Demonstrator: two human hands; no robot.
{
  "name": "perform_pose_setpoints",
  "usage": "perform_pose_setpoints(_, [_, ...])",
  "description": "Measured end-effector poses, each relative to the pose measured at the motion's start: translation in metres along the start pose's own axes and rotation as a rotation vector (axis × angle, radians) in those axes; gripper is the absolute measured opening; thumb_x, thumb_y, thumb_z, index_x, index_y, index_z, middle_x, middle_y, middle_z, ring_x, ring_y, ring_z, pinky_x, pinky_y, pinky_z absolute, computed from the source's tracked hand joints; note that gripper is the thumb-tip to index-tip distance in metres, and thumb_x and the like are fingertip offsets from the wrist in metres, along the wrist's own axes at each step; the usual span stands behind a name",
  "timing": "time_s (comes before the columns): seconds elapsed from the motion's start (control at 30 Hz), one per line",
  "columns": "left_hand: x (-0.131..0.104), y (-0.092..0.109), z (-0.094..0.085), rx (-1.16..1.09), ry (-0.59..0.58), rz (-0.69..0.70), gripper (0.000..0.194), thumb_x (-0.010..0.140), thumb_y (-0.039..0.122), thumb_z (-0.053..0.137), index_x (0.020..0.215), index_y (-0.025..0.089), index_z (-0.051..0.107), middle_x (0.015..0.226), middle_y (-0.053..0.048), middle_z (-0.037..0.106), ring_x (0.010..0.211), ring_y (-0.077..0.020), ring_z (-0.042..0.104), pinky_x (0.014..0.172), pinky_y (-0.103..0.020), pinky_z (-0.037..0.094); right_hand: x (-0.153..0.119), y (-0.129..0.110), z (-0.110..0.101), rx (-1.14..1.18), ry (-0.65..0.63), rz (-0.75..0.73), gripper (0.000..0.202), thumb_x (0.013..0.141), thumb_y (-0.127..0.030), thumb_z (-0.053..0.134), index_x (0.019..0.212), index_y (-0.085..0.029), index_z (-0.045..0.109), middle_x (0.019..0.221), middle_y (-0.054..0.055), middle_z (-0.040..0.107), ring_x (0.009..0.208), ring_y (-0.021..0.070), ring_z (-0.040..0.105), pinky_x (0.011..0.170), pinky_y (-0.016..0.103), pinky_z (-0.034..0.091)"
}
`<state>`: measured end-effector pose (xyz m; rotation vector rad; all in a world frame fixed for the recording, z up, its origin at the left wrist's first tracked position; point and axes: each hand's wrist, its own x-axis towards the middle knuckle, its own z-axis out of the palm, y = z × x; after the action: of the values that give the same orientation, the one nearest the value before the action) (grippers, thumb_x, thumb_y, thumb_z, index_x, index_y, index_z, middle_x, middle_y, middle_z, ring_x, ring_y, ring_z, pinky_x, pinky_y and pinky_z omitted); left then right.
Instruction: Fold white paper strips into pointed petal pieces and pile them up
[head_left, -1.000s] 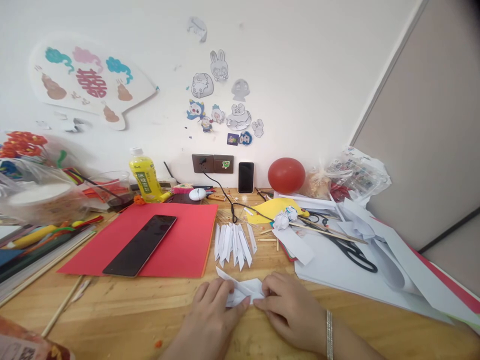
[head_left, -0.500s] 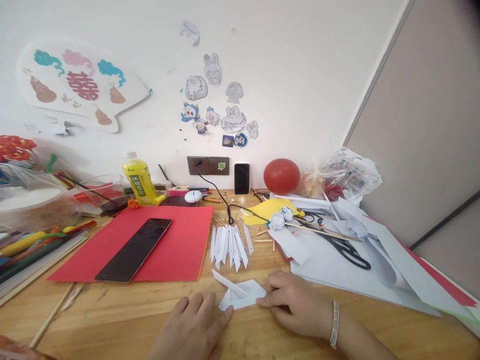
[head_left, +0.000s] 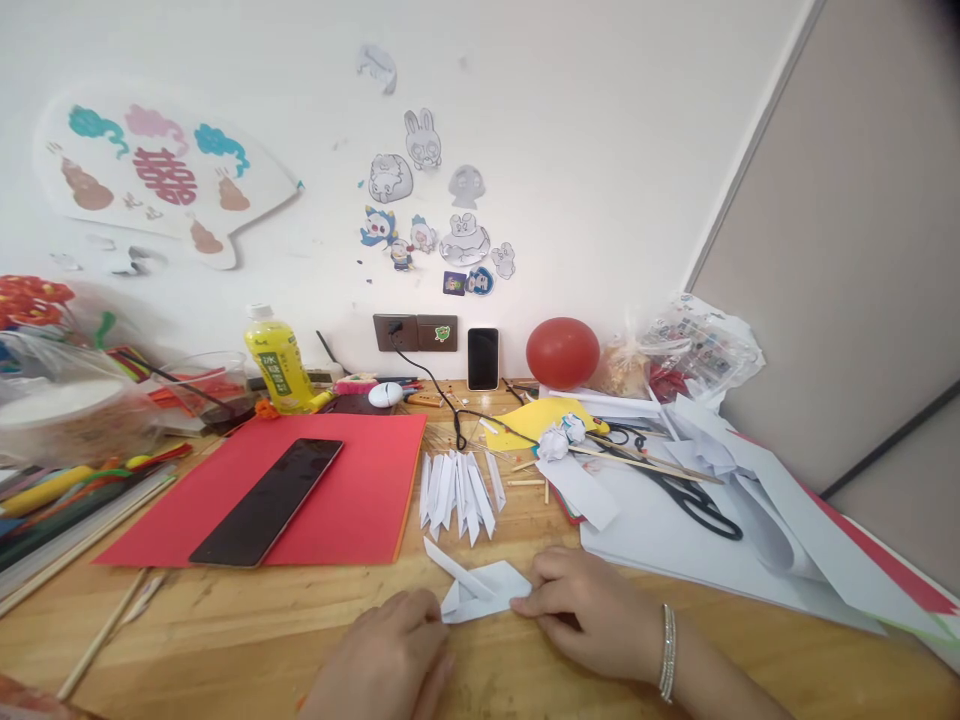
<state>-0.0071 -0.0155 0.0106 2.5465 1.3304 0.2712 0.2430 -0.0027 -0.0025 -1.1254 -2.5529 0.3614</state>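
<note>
A small piece of folded white paper (head_left: pixel 496 590) lies on the wooden table between my hands, with a narrow flap sticking up toward the upper left. My right hand (head_left: pixel 589 612) pinches its right corner between thumb and fingers; a silvery bracelet circles that wrist. At the paper's left edge, my left hand (head_left: pixel 390 645) has its fingers curled together, the fingertips against the paper and partly hidden. Just beyond the paper is a row of several narrow folded white paper strips (head_left: pixel 459 495).
Red paper sheets (head_left: pixel 367 480) with a black phone (head_left: pixel 266 505) on top lie to the left. On the right are white sheets (head_left: pixel 637 545) and black-handled scissors (head_left: pixel 701 505). A yellow drink bottle (head_left: pixel 279 365), another phone (head_left: pixel 483 358) and a red balloon (head_left: pixel 562 352) stand along the wall.
My left hand's spread fingers have curled together, and its thumb has drawn back from the paper's lower edge. My right hand keeps its pinch on the corner.
</note>
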Motion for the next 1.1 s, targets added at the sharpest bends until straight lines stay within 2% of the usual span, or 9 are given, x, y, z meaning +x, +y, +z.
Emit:
perform_pose_setpoints(0.17, [0.011,0.0,0.011,-0.158,0.057,-0.214,0.016,0.085,0.013,0.042,0.081,0.019,0.057,0.083,-0.004,0.062,0.078,-0.0205,0.061,0.069,-0.031,0.048,0.002,-0.005,0.001,-0.009,-0.02,0.015,0.029,0.081,-0.007,0.051,0.094,-0.019,0.073,0.073,0.004,0.061,0.074,0.0172,0.055,0.064,0.027,0.037])
perform_pose_setpoints(0.33, [0.018,0.004,0.011,-0.069,-0.004,-0.228,0.023,0.091,0.013,0.039,0.078,0.018,0.058,0.083,-0.006,0.063,0.082,-0.0225,0.061,0.074,-0.034,0.047,0.007,-0.012,-0.001,-0.044,-0.045,0.032,0.026,0.082,-0.005,0.05,0.086,-0.017,0.073,0.07,0.004,0.062,0.073,0.0172,0.057,0.062,0.026,0.036])
perform_pose_setpoints(0.6, [0.024,0.011,0.009,0.132,-0.116,-0.242,0.025,0.091,0.01,0.04,0.099,0.015,0.064,0.103,-0.011,0.065,0.097,-0.0262,0.06,0.086,-0.039,0.043,0.009,-0.012,0.002,-0.044,-0.031,0.086,0.029,0.081,-0.007,0.053,0.094,-0.021,0.075,0.074,0.005,0.067,0.075,0.0183,0.059,0.063,0.027,0.036])
perform_pose_setpoints(0.87, [0.019,0.004,-0.006,0.101,-0.022,-0.203,0.014,0.083,0.017,0.05,0.074,0.019,0.059,0.078,-0.003,0.064,0.075,-0.0222,0.062,0.066,-0.029,0.042,0.009,-0.013,0.002,-0.049,-0.015,0.097,0.028,0.081,-0.009,0.053,0.091,-0.022,0.075,0.073,0.004,0.067,0.074,0.018,0.059,0.063,0.027,0.036])
perform_pose_setpoints(1.1, [0.02,-0.004,-0.016,0.038,-0.031,-0.238,0.01,0.075,0.016,0.057,0.068,0.02,0.052,0.07,0.002,0.062,0.066,-0.0179,0.059,0.057,-0.024,0.035,0.008,-0.014,0.0,-0.057,-0.02,0.082,0.026,0.083,-0.01,0.053,0.09,-0.021,0.075,0.074,0.004,0.066,0.073,0.0174,0.059,0.062,0.027,0.036])
